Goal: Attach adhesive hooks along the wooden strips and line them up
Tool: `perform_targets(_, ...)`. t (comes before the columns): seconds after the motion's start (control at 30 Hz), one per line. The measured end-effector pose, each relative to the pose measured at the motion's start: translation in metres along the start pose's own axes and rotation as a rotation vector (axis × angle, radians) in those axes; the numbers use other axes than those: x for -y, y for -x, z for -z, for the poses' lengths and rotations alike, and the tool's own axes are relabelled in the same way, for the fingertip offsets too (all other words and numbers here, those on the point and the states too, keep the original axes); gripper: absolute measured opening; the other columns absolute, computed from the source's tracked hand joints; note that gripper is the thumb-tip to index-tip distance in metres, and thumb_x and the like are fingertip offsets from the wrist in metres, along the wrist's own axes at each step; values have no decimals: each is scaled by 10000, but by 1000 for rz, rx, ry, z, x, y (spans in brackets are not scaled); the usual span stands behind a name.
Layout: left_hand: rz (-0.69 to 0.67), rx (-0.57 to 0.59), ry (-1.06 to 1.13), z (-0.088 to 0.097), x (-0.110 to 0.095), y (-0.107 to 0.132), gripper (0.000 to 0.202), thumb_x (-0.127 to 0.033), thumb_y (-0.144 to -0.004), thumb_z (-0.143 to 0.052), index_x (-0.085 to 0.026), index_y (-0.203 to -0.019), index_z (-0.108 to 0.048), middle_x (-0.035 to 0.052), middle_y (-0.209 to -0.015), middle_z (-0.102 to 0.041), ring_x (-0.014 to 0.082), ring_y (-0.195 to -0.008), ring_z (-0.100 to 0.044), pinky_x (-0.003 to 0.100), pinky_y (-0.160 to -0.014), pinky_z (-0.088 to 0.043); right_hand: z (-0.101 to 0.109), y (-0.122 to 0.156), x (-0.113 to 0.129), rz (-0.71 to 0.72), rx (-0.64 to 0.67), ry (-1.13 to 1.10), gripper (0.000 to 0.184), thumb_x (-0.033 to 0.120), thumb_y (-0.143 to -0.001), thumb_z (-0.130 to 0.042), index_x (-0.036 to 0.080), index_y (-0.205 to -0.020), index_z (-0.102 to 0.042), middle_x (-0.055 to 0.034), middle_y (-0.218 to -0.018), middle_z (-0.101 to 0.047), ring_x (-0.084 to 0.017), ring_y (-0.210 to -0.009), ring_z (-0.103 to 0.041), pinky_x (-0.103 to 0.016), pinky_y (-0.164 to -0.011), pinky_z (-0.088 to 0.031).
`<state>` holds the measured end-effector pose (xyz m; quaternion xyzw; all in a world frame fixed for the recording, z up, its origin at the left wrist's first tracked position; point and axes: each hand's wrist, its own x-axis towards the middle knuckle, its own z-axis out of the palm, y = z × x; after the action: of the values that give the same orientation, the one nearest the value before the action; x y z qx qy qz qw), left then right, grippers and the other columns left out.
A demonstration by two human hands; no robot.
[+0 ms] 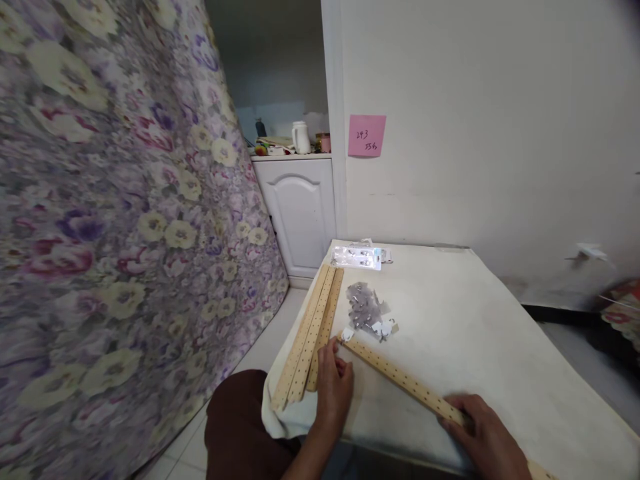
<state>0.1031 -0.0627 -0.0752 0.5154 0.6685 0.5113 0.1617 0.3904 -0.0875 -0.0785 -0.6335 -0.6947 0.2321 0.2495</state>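
A long wooden strip with rows of holes (400,378) lies slantwise across the front of the table. Near its right part, my right hand (483,430) is wrapped around it, and more of the wood shows beyond the hand. At the strip's far left end, my left hand (334,380) has curled fingers, with the fingertips gripping at the tip. A small white piece (347,334) sits at that same end. Just beyond it lies a pile of small clear bags (364,308) with metal bits, beside some white pieces (384,329).
Several similar perforated wooden strips (309,337) lie along the table's left edge. A clear plastic package (356,257) rests at the back of the cloth-covered table (450,313). A floral curtain (135,220) hangs at left; a pink note (367,136) is on the wall.
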Motion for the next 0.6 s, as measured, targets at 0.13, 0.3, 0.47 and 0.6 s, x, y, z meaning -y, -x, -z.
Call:
perform_targets(0.13, 0, -6, 7, 1, -2, 0, 514, -135, -754, -495, -188, -1262, -437, 34, -965, -502, 123, -690, -515, 286, -695, -479, -3, 4, 1, -8, 14, 10, 269, 446, -752, -576, 266, -929, -669, -30, -966, -679, -224, -887, -635, -311, -799, -504)
perform_targets(0.3, 21, 1, 20, 0, -3, 0, 506, -135, -756, -493, -183, -1256, -431, 34, -966, -486, 120, -688, -506, 283, -682, -482, -6, 11, 0, 10, 12, 27, 269, 457, -749, -582, 256, -904, -672, -46, -938, -669, -225, -873, -639, -314, -799, -512)
perform_targets(0.47, 37, 18, 25, 1, -4, 0, 513, -132, -755, -499, -194, -1258, -420, 29, -968, -472, 119, -690, -496, 284, -680, -484, -10, 15, 2, 52, -10, 15, 243, 431, -749, -590, 254, -899, -663, -38, -935, -647, -209, -885, -632, -298, -815, -511)
perform_targets(0.6, 45, 30, 39, 2, -6, 0, 511, -140, -754, -495, -197, -1257, -423, 27, -967, -477, 119, -690, -492, 280, -677, -482, -13, 14, -1, 53, -10, 6, 251, 432, -726, -615, 250, -892, -664, -36, -917, -646, -208, -868, -638, -294, -794, -523)
